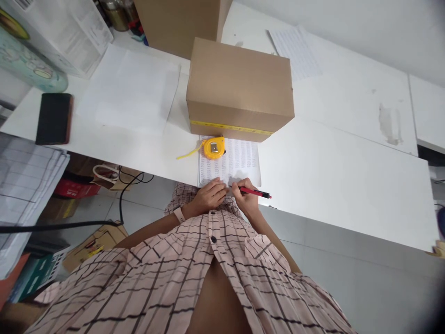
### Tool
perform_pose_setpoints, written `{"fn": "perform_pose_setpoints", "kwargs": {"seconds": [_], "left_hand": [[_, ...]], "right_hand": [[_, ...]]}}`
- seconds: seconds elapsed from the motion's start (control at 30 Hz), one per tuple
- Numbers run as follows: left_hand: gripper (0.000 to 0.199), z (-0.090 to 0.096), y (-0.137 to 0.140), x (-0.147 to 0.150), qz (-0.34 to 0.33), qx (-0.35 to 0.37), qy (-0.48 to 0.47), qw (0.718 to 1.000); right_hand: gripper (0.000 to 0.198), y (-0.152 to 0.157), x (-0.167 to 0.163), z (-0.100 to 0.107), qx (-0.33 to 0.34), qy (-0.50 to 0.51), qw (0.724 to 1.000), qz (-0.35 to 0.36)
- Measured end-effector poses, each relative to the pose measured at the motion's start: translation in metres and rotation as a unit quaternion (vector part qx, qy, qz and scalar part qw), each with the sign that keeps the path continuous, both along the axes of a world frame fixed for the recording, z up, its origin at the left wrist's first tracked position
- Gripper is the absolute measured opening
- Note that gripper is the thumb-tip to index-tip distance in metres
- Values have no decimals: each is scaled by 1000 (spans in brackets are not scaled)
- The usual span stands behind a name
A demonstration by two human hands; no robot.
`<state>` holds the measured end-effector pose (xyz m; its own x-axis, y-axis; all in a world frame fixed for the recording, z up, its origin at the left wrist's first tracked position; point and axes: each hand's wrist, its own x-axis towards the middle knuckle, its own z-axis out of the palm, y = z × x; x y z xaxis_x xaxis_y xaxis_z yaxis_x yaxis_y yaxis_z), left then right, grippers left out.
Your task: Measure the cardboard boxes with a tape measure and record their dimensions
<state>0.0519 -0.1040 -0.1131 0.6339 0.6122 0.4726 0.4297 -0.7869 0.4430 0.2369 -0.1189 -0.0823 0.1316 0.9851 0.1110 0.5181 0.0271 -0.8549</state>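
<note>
My right hand [246, 198] is closed round a red and black pen [255, 192], its tip end near the lower edge of a sheet covered in rows of writing [243, 162]. My left hand [209, 195] rests flat on the bottom edge of that sheet, fingers stretched out. A yellow tape measure [214, 148] lies on the upper left of the sheet, its wrist strap trailing left. Right behind it stands a closed cardboard box [239, 83], with a yellow strip along the lower part of its front side.
A larger cardboard box [177, 23] stands behind. Blank white paper [128, 88], a dark phone [54, 118] and a mint-coloured bottle [31, 65] are on the left of the white table [330, 176]. Another written sheet [295, 51] lies at the back right. A black cable [69, 227] hangs at lower left.
</note>
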Motion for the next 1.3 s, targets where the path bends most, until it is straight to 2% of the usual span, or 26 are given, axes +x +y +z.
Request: {"fn": "perform_pose_setpoints", "kwargs": {"seconds": [0.3, 0.57, 1.3], "left_hand": [[25, 3, 1, 1, 10, 43, 15, 999], [24, 3, 1, 0, 2, -6, 6, 1000], [20, 9, 2, 2, 19, 111, -15, 993]], "right_hand": [[31, 0, -3, -1, 13, -2, 1000, 3], [30, 0, -1, -3, 11, -5, 1000, 0], [30, 1, 0, -6, 30, 4, 1000, 3]]}}
